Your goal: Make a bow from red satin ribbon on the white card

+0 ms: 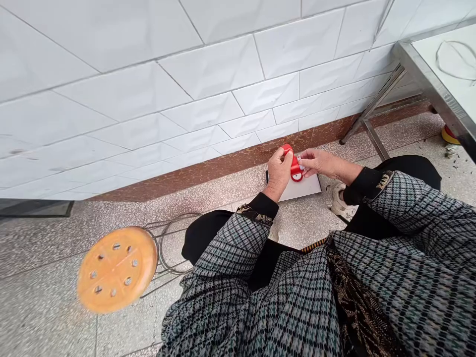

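A small red plastic device (296,171) with a rounded top and a round white spot low on its front is held above a flat white box or board (303,188). My left hand (279,171) grips its left side, with the thumb pressed against the red surface. At its right side, my right hand (316,163) has its fingertips closed on the edge, where a small pale, see-through part shows. I cannot make out the exact kind of device. Under it, the white board lies low near the floor, between my knees.
An orange round stool (117,270) with holes in its seat lies on its side at the left. A metal-framed table (427,74) stands at the right, with a thin cable (455,59) on top. White wall tiles (223,69) rise ahead. A red and yellow object (449,135) sits beneath the table.
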The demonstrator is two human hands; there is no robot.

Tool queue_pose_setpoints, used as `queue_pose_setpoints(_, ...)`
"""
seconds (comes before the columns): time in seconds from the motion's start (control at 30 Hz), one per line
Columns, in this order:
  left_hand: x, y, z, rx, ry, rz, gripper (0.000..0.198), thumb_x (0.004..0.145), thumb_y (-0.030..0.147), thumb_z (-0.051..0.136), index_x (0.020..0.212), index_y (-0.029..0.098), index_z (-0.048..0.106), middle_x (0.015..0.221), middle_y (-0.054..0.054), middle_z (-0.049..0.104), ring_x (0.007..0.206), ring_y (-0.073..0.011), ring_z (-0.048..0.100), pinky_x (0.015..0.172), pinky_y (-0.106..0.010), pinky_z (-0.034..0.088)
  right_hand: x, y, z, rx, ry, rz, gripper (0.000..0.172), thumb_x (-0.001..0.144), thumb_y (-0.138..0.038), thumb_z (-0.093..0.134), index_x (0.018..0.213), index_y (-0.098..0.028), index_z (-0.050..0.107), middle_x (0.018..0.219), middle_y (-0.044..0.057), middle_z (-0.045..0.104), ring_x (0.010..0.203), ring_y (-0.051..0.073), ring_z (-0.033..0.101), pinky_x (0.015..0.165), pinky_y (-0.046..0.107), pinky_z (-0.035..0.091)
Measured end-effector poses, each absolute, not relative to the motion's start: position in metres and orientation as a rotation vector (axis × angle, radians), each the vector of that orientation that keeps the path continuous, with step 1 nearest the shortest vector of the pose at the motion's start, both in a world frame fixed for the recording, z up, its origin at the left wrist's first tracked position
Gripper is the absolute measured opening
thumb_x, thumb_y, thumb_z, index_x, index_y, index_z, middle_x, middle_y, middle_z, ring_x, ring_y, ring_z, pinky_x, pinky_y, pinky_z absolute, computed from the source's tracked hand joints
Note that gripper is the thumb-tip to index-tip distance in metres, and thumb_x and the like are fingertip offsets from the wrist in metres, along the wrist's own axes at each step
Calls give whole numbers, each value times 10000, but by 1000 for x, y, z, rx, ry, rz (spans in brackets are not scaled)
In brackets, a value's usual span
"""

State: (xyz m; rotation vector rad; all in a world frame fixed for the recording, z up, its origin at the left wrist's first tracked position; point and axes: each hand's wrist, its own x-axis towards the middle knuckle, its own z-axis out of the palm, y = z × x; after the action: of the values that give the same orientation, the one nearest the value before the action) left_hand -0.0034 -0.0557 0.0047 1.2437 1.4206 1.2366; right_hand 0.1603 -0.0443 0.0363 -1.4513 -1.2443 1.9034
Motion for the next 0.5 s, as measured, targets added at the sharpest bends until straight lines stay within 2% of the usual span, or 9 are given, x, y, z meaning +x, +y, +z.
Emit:
queue_pose_setpoints(0.13, -1, -54, 0, 1079, 1313, 1242, 171, 901, 201, 621, 731, 183, 611, 710, 15, 571, 653, -106, 484, 642, -263, 401, 161, -43, 34, -1502, -1372, 1797, 142, 892, -156, 741, 913, -192, 605, 822, 36, 667, 613, 128, 644, 571, 273, 589)
queue_pose_setpoints(0.33, 0, -53, 2, 722, 1202, 1233, 65, 843, 203, 677, 796, 166, 654, 737, 6, 597, 644, -95, 510, 636, -247, 445, 163, -41, 34, -1409, -1564, 1668, 185, 812, -123, 732, 950, -183, 624, 981, 56, 672, 715, 144, 653, 666, 315, 605)
queue_pose_setpoints(0.5, -1, -53, 4, 583, 1161, 1182, 74, 840, 225, 697, 850, 168, 651, 750, 5, 605, 647, -101, 543, 621, -243, 460, 165, -42, 35, -1338, -1752, 1486, 282, 768, -183, 740, 1008, -187, 593, 923, 26, 660, 740, 151, 622, 673, 303, 552)
